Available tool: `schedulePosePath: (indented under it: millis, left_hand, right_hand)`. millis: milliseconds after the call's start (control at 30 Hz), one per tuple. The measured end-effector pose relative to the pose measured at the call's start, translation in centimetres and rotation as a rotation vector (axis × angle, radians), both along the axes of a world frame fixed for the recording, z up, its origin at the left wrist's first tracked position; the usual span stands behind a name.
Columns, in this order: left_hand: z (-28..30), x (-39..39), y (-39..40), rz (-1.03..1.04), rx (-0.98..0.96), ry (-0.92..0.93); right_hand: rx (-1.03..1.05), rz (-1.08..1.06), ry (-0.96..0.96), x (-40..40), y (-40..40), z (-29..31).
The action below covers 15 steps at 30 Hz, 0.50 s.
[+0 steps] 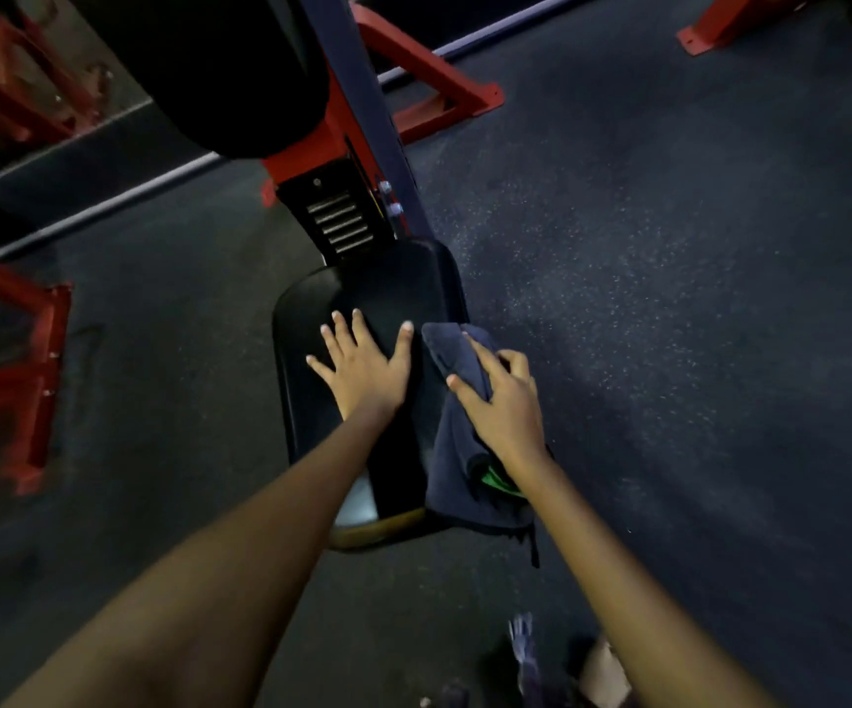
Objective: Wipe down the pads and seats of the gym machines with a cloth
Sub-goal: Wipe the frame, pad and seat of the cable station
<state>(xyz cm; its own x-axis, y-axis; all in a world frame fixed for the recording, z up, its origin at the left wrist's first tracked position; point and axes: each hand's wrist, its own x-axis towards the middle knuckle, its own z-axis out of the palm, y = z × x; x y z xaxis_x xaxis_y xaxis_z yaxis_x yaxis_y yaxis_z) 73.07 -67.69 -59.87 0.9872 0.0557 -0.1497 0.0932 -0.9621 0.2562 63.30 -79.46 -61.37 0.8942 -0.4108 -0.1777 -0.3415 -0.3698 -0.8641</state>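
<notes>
A black padded seat (pixel 311 426) of a red-framed gym machine lies in the middle of the head view. My left hand (pixel 362 367) rests flat on the seat with its fingers spread. A dark blue cloth (pixel 457 452) drapes over the seat's right edge and hangs down its side. My right hand (pixel 503 401) presses on the cloth, fingers bent over its bunched top. A black back pad (pixel 219 69) rises above the seat at the upper left.
A red and dark post (pixel 342 161) with a slotted adjuster joins seat and back pad. Red machine frames stand at the left (pixel 35 370), behind (pixel 429 79) and at the top right (pixel 720 28). Dark speckled rubber floor (pixel 669 298) surrounds the seat.
</notes>
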Motion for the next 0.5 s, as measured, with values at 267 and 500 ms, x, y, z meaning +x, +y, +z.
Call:
schedulePosePath:
  millis: [267,500]
  left_hand:
    - [1.2,-1.5,3.1,-0.171,-0.332,-0.014]
    - [0.5,-7.8,11.6,-0.595,-0.344,-0.057]
  right_hand:
    - [-0.276,-0.037,-0.047,-7.5,4.3,1.5]
    - [-0.962,0.321,-0.244,-10.8,6.3,0.8]
